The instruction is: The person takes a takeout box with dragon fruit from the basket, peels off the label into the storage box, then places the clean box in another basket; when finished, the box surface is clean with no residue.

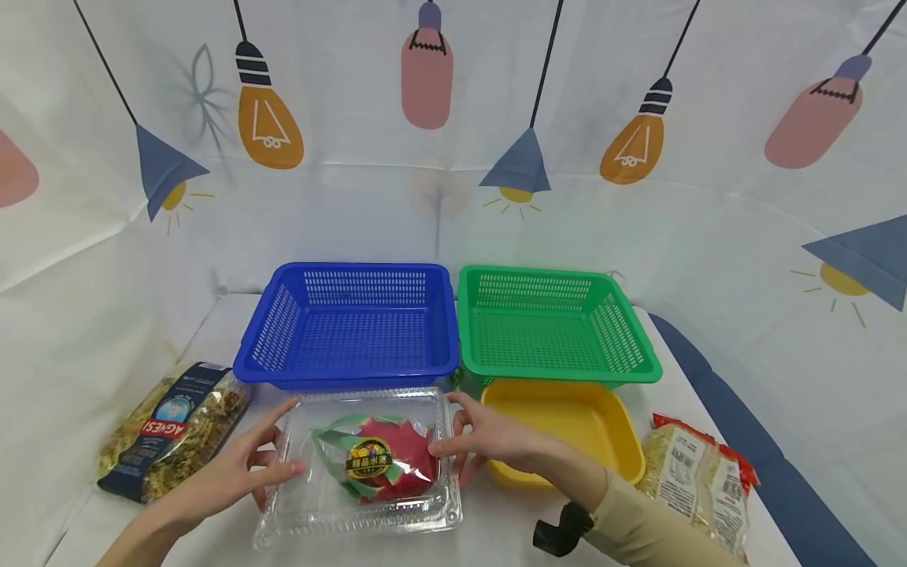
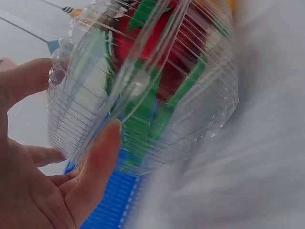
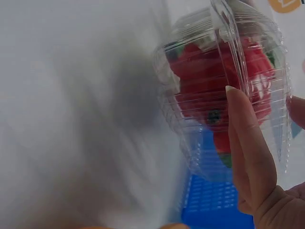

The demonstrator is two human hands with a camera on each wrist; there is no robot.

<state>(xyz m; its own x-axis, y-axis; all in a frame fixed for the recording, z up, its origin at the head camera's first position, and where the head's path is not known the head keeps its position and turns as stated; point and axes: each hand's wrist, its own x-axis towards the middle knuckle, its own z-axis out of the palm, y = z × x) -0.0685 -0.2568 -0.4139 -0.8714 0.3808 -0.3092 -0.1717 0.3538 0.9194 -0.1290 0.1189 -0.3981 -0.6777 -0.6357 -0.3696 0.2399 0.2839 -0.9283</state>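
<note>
A clear plastic clamshell box (image 1: 301,504) is held up off the table between both hands, its lid closed. Inside lies a red dragon fruit (image 1: 404,453) with green scales, and a black round label (image 1: 368,458) sits on the lid over it. My left hand (image 1: 230,472) grips the box's left side, thumb on one face and fingers around the edge. On the right side my right hand (image 1: 492,437) pinches it the same way. Both wrist views show fingertips pressed on the ribbed walls, near the seam: the left thumb (image 2: 97,162) and a right-hand digit (image 3: 245,129).
Behind the box stand a blue basket (image 1: 354,339) and, to its right, a green basket (image 1: 531,339). A yellow basin (image 1: 574,417) sits in front of the green one. A pasta bag (image 1: 173,429) lies at the left, a bag of pale grains (image 1: 697,480) at the right.
</note>
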